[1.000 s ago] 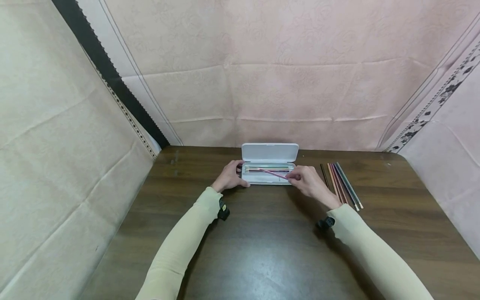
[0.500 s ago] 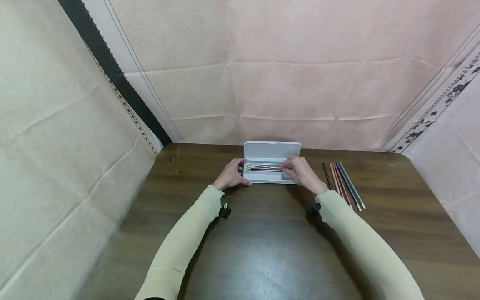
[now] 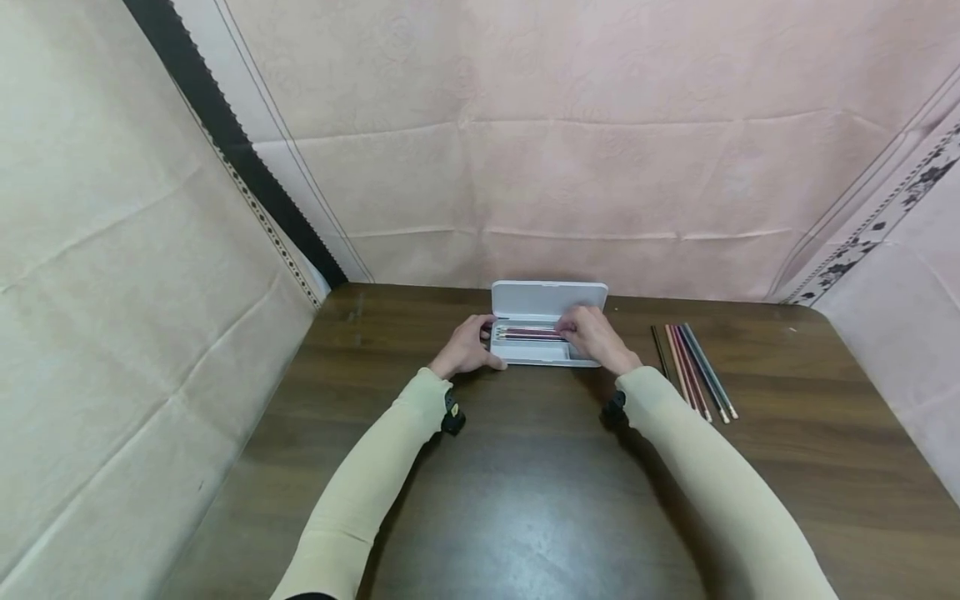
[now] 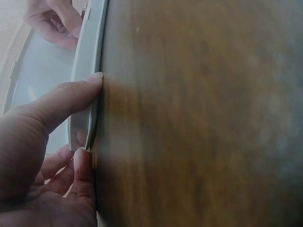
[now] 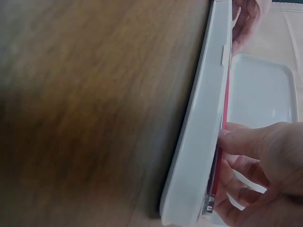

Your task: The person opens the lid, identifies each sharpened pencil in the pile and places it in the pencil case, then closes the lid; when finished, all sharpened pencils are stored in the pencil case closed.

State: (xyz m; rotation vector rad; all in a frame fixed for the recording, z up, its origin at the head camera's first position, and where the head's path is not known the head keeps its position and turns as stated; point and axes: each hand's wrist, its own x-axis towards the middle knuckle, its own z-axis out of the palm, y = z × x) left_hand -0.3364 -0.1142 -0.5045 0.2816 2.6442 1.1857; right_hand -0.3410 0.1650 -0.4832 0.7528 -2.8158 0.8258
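A white pencil case (image 3: 525, 353) stands at the far side of the table, its lid (image 3: 550, 297) raised behind it. Several pencils (image 3: 525, 335) lie lengthwise inside. My left hand (image 3: 467, 346) grips the case's left end, thumb along the front wall and fingers round the corner, as the left wrist view shows. Over the right half of the case, my right hand (image 3: 594, 337) pinches a red pencil (image 5: 218, 175) that lies along the case, thumb at its side. Part of the right hand's fingers is hidden behind the pencil in the right wrist view.
To the right of the case, several coloured pencils (image 3: 693, 367) lie side by side on the brown wooden table (image 3: 525, 483), a dark pencil (image 3: 660, 350) at their left. A pale cloth (image 3: 555, 183) hangs right behind the table's far edge.
My right hand has moved left and inward over the case, bringing the slanted red pencil down in line with the others. My left hand keeps its grip on the case's end.
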